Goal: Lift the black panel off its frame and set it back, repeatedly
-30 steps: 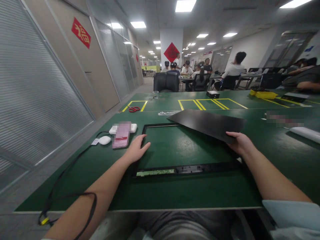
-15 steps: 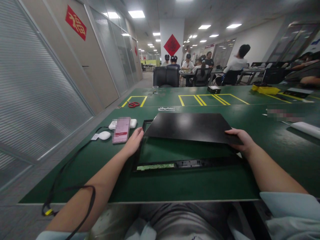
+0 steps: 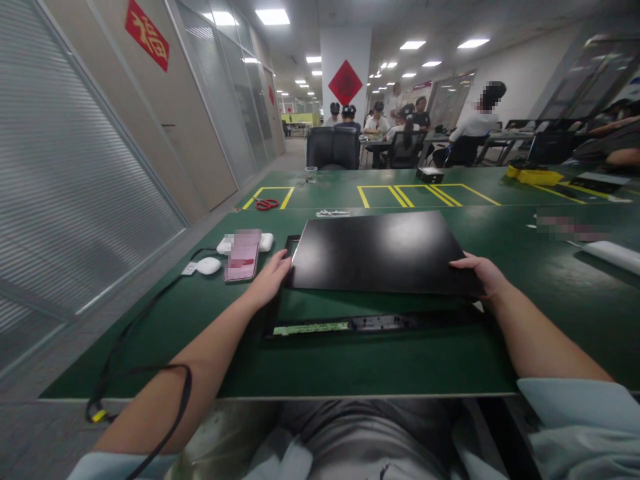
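Observation:
A flat, glossy black panel (image 3: 377, 257) is tilted above a black rectangular frame (image 3: 435, 321) on the green table. My left hand (image 3: 273, 275) grips the panel's left edge, its fingertips hidden partly behind that edge. At the right near corner, my right hand (image 3: 483, 277) pinches the panel, thumb on top and other fingers underneath. Along the frame's near side runs a green circuit strip (image 3: 311, 328). Most of the frame's far and right sides are hidden under the panel.
Left of the frame lie a phone (image 3: 243, 257), a white rounded gadget (image 3: 209, 266) and a black cable (image 3: 145, 313). Beyond are red scissors (image 3: 267, 204), a clear cup (image 3: 311, 175), small white pieces (image 3: 334, 213), a black box (image 3: 429, 175) and a yellow tray (image 3: 534, 175). People sit farther back.
The panel has tilted more toward me: its far edge is higher and its near edge lower. Both hands keep their places on it.

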`<action>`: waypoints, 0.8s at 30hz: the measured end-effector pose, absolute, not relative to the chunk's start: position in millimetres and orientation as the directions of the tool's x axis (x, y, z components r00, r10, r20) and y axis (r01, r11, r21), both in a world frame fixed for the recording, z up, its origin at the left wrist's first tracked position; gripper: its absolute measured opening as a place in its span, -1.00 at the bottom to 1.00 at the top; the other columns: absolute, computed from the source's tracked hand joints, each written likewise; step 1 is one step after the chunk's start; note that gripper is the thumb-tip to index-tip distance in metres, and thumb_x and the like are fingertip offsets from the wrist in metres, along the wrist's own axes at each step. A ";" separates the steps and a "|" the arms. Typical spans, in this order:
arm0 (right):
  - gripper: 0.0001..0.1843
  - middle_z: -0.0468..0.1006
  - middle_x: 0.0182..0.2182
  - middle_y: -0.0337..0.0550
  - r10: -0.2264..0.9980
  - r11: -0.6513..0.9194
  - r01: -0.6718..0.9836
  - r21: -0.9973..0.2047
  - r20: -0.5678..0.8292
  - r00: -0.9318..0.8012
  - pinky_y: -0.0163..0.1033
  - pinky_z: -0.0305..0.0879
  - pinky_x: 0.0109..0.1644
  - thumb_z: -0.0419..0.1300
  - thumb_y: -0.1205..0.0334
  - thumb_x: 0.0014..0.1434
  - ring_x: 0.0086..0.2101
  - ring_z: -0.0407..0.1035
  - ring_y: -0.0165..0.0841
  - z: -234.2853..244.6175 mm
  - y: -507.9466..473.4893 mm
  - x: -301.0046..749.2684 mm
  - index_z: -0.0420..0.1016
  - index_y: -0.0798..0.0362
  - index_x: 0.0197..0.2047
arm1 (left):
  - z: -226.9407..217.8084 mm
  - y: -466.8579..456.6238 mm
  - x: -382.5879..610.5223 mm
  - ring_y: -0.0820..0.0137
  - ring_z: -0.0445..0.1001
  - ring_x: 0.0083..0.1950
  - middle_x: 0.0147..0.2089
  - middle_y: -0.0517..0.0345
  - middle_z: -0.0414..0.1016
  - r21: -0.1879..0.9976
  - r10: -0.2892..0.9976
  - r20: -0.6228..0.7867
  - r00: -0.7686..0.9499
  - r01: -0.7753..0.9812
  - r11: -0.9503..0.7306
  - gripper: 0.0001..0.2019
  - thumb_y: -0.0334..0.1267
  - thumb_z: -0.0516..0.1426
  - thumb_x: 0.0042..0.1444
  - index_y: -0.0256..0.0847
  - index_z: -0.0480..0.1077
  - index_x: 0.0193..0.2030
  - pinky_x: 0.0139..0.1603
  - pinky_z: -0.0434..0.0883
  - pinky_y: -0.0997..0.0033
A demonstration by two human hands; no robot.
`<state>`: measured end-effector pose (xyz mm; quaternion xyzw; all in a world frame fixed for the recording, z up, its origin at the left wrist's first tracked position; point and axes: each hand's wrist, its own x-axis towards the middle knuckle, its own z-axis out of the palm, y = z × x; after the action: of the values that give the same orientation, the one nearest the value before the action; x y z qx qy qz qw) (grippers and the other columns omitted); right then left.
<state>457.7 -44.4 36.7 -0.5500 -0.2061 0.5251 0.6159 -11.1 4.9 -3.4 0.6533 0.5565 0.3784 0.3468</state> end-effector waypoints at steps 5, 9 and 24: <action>-0.49 0.67 -0.37 -0.04 0.894 -0.235 -0.370 -0.899 -0.349 0.281 0.01 0.57 -0.27 0.21 0.63 -0.25 -0.39 0.59 -0.09 38.0 -44.7 460.2 0.55 0.05 -0.19 | -8.5 12.2 -12.0 -0.03 0.40 0.36 0.25 -0.21 0.52 0.958 0.990 0.118 0.071 0.254 -0.133 -0.28 0.13 0.20 0.11 -0.23 0.30 0.33 0.41 0.24 -0.08; -0.47 0.67 -0.40 -0.13 0.934 -0.140 -0.284 -0.948 -0.222 0.279 -0.14 0.55 -0.34 0.24 0.64 -0.26 -0.41 0.58 -0.15 42.0 -50.1 456.5 0.57 0.04 -0.18 | -5.8 14.3 -14.5 0.00 0.52 0.21 0.06 -0.10 0.61 0.984 0.988 0.153 -0.009 0.094 -0.151 -0.28 -0.01 0.35 -0.07 -0.23 0.39 0.23 0.36 0.29 -0.13; -0.37 0.71 -0.25 -0.22 0.968 -0.076 -0.259 -0.963 -0.134 0.212 -0.21 0.59 -0.25 0.35 0.65 -0.25 -0.26 0.62 -0.20 37.0 -54.2 446.8 0.57 -0.04 -0.09 | 20.8 -12.5 3.9 0.06 0.50 0.27 0.19 0.01 0.59 0.955 0.962 0.270 -0.039 -0.114 -0.273 -0.47 -0.02 0.32 0.06 -0.09 0.42 0.17 0.27 0.45 -0.03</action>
<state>446.8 -54.2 37.0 -0.5132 -0.3451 0.5242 0.5854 3.9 -12.5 20.8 0.5278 0.4018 0.5982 0.4495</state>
